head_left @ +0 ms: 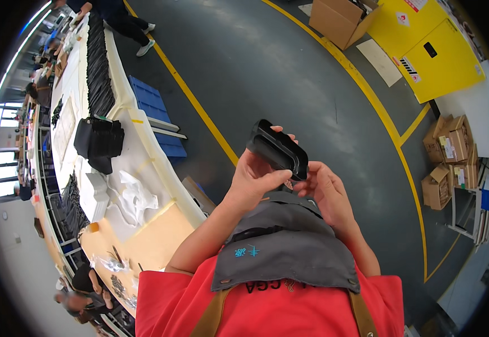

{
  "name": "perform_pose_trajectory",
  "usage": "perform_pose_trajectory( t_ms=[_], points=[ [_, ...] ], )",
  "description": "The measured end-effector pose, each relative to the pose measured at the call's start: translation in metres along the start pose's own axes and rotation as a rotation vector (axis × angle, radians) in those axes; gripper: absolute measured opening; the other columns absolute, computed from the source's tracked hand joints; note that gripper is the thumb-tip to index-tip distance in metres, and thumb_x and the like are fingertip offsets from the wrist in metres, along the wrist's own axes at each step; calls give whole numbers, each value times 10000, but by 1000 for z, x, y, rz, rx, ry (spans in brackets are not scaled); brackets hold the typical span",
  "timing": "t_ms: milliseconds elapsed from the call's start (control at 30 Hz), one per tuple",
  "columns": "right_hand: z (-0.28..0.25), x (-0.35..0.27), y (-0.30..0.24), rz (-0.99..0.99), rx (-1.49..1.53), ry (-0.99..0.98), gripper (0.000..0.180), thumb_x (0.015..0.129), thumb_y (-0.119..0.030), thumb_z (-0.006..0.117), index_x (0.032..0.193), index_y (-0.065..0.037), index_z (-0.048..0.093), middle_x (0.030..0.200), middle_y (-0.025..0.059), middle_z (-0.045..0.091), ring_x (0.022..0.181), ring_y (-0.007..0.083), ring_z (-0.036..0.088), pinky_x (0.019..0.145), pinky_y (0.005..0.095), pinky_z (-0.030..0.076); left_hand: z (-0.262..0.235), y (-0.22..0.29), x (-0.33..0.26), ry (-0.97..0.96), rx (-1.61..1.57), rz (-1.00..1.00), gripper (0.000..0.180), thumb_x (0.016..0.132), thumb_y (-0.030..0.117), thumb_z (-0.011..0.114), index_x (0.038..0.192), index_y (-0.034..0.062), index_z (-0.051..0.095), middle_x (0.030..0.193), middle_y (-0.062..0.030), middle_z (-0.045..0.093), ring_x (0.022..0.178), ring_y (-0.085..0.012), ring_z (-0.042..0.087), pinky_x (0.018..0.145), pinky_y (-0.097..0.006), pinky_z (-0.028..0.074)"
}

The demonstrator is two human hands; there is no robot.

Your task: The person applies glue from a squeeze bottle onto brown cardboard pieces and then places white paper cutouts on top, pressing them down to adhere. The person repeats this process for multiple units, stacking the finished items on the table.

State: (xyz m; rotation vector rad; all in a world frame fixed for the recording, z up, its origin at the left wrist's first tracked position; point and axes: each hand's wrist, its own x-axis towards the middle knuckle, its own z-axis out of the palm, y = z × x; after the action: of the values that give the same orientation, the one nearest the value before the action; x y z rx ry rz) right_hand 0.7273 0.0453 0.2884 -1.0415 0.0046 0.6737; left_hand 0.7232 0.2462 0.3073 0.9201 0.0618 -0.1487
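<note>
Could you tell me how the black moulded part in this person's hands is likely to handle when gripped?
The black moulded part probably stays stiff: it keeps its shape between the left hand and right hand. It seems light, being held up by fingertips. Its smooth, slightly glossy surface could be a little slippery.

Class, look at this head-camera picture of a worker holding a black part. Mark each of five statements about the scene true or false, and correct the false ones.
1. Both hands hold the black plastic part. True: the left hand grips it from below and the right hand touches its lower end.
2. The part rests on the workbench. False: it is held in the air above the grey floor; the workbench lies to the person's left.
3. A yellow cabinet stands at the upper right. True.
4. The floor lines are blue. False: the floor lines are yellow.
5. Cardboard boxes are stacked at the right. True.
</note>
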Motion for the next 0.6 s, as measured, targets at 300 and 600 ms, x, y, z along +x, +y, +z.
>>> perform_pose_trajectory(
  t_ms=[300, 600],
  points=[
    [18, 7, -14, 258, 455, -43, 601, 1046, -571, 327, 1250, -53, 555, 1042, 104, 674, 882, 164, 675, 757, 288, 565, -5, -4, -2, -95, 202, 47, 698, 772, -89, 736, 1366, 106, 427, 1452, -127, 456, 1274, -189, 525, 991, -351, 509],
    [17, 13, -11, 61, 245, 73, 415, 1042, -380, 518, 1260, -33, 588, 1055, 71, 687, 878, 141, 678, 761, 267, 562, -11, -9, -5, -73, 83, 16, 708, 785, -53, 783, 1373, 123, 429, 1465, -107, 467, 1239, -199, 568, 831, -292, 581]
  ],
)
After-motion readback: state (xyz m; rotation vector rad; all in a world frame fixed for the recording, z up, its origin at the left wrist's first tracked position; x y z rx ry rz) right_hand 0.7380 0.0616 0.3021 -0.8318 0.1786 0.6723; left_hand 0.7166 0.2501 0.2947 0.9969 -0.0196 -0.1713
